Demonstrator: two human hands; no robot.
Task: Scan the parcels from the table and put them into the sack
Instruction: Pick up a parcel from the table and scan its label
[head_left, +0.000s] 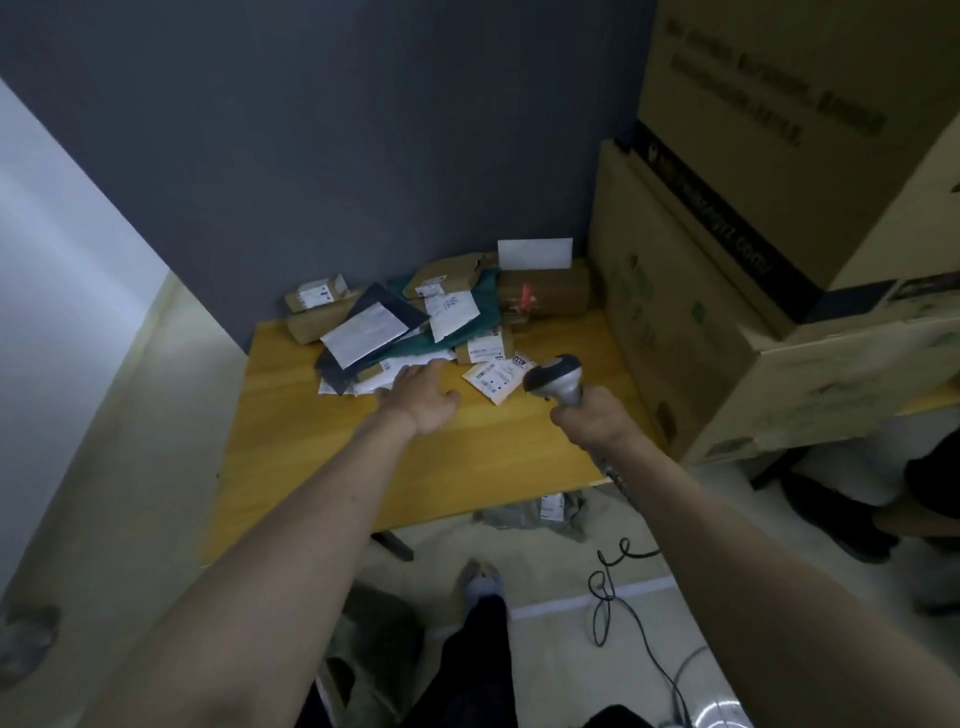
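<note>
left hand (423, 392): fingers spread, laid on white parcel (387, 375) at pile's near edge, for pickup
right hand (587, 413): grip closed round scanner (556, 376), aimed at labels

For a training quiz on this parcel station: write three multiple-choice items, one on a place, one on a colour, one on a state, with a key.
1. Where do the large cardboard boxes stand?
A. At the table's right side
B. On the floor at the left
C. In the middle of the parcel pile

2. What colour is the table top?
A. White
B. Yellowish wood
C. Black

3. What is the right hand doing?
A. Lying flat on the table
B. Lifting a parcel
C. Gripping the handheld scanner

Key: 1 A, the boxes are stacked to the right of the parcel pile. 2 B, bare yellow wood shows in front of the pile. 3 C, its fingers curl round the scanner's handle, while the left hand reaches with straight fingers to the white envelopes at the pile's near edge.
</note>
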